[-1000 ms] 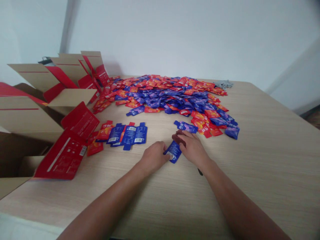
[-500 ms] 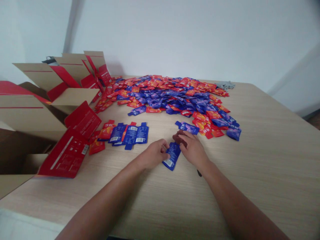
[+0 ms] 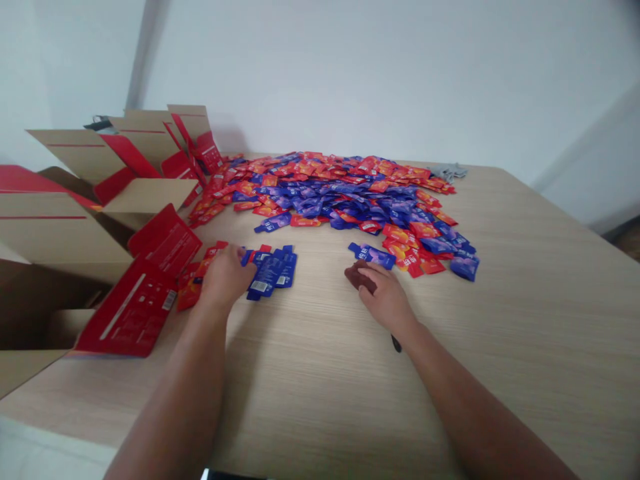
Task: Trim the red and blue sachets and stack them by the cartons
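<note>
My left hand (image 3: 226, 273) rests with curled fingers on the left end of a blue sachet (image 3: 264, 275), which lies on a small row of blue and red sachets (image 3: 278, 265) on the wooden table (image 3: 320, 373). My right hand (image 3: 386, 299) lies on the table at the centre. Its fingers are closed on a small dark brown object (image 3: 356, 275). A single blue sachet (image 3: 372, 253) lies just beyond that hand. Behind it spreads a big pile of red and blue sachets (image 3: 340, 190).
Open cardboard boxes with red flaps (image 3: 65, 227) crowd the left side of the table. A red carton flap (image 3: 131, 313) lies flat near my left hand. A thin dark object (image 3: 397, 345) shows under my right wrist. A grey cloth (image 3: 450, 172) lies at the far edge.
My left hand has carried the blue sachet from the centre of the table leftwards onto the small row of sachets. My right hand has stayed in place with the brown object.
</note>
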The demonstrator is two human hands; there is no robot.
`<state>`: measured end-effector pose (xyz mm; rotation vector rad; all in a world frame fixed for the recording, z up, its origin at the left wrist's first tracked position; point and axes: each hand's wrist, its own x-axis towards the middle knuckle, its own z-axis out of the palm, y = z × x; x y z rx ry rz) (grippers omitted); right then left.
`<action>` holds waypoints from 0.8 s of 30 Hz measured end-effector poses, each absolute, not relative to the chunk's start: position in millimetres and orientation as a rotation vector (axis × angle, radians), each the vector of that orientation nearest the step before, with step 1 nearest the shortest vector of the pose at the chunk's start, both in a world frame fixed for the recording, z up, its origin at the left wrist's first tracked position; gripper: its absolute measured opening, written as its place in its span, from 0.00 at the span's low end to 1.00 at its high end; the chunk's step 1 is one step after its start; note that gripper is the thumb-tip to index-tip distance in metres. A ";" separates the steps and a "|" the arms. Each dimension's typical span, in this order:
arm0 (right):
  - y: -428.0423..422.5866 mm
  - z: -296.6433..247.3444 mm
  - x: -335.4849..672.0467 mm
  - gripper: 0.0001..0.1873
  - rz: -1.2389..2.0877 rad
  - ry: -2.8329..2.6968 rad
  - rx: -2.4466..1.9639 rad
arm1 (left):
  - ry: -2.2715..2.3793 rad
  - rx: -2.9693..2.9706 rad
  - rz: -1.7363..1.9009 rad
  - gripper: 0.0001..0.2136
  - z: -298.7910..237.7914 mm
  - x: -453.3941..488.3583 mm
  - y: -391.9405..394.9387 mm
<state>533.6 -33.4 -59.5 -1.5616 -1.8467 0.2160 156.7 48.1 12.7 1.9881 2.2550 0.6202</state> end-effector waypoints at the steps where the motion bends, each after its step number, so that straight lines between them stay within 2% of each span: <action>1: -33.2 -60.2 534.1 0.23 0.234 -1.809 -1.550 | 2.214 2.045 0.721 0.16 11.4 167.7 45.0; 4: -32.9 -60.5 536.3 0.21 0.303 -1.669 -1.517 | 1.834 2.114 0.892 0.16 -0.7 216.4 33.6; 10: -33.0 -58.2 540.0 0.21 0.434 -1.354 -1.449 | 1.012 2.434 0.755 0.32 -43.2 324.0 49.0; 12: -33.0 -57.2 541.5 0.22 0.465 -1.259 -1.408 | 0.833 2.511 0.698 0.35 -50.1 352.4 65.8; 19: -32.8 -47.3 547.7 0.24 0.587 -0.874 -1.302 | 0.885 2.707 0.464 0.26 -45.6 405.5 78.6; 24: -36.3 -32.3 544.4 0.18 0.854 -0.641 -1.022 | 0.800 2.750 0.394 0.21 -24.7 384.7 50.7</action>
